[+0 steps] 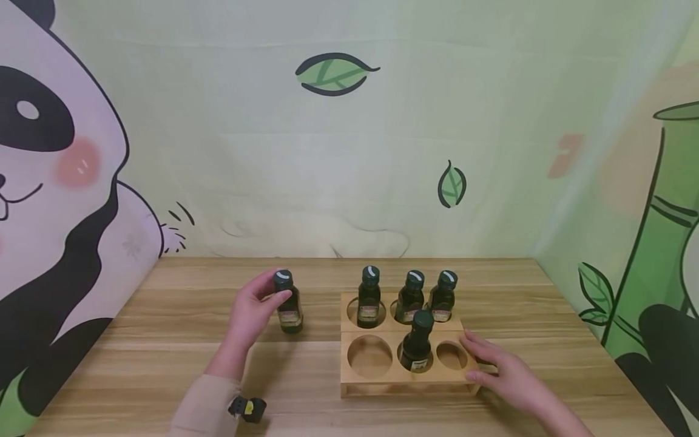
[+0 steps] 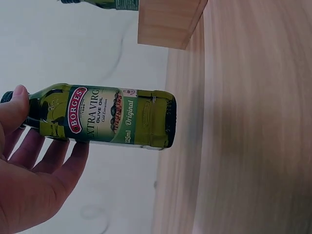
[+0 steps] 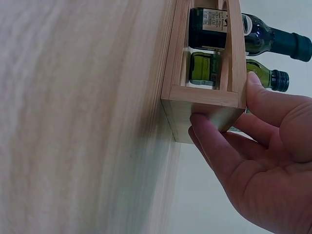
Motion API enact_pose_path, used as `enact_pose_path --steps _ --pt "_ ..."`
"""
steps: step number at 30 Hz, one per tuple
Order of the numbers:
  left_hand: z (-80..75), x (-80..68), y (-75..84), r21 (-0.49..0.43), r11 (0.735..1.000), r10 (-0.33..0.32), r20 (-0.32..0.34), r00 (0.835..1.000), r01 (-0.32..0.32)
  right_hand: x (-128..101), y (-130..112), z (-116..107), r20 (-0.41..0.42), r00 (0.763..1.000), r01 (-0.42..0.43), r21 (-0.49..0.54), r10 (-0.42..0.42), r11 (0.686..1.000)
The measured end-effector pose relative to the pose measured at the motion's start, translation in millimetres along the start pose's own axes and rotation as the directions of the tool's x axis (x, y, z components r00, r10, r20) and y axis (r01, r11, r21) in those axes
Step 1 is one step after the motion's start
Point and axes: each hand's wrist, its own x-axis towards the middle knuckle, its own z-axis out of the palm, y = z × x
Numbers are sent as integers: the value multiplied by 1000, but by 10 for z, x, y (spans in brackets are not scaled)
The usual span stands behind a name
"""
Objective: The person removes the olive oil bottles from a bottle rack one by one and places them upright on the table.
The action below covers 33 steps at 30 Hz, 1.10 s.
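Note:
A small dark-green olive oil bottle (image 1: 288,303) with a Borges label (image 2: 107,117) stands upright on the wooden table, left of a wooden rack (image 1: 355,382). My left hand (image 1: 275,297) grips it near the neck, thumb by the cap. The rack has six round holes. Three similar bottles (image 1: 411,297) fill its back row and another bottle (image 1: 417,343) sits in the front middle hole. The front left hole (image 1: 370,356) and front right hole (image 1: 451,355) are empty. My right hand (image 1: 472,359) clasps the rack's right front corner (image 3: 204,100), thumb on one face and fingers on the end wall.
The light wooden table (image 1: 164,352) ends against a painted backdrop with a panda on the left and bamboo on the right. A small black and yellow device (image 1: 248,408) sits on my left sleeve. One corner of the rack (image 2: 168,24) shows in the left wrist view.

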Motion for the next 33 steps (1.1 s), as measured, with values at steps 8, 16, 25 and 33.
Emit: enact_pose_path --steps 8,16,25,33 --pt "-19 14 -47 -2 1000 -12 -10 1000 12 -1 -3 5 -8 1000 3 0 -3 1000" --pt "-17 25 -113 22 1000 -20 -26 999 20 -3 -19 -1 -5 1000 -3 8 3 1000" --pt "-4 15 -132 33 999 -34 -18 999 34 -6 -21 -4 1 1000 2 -14 -2 1000" --pt "0 17 -180 42 999 -16 -15 1000 16 -1 -23 -7 6 1000 -17 -17 17 1000"
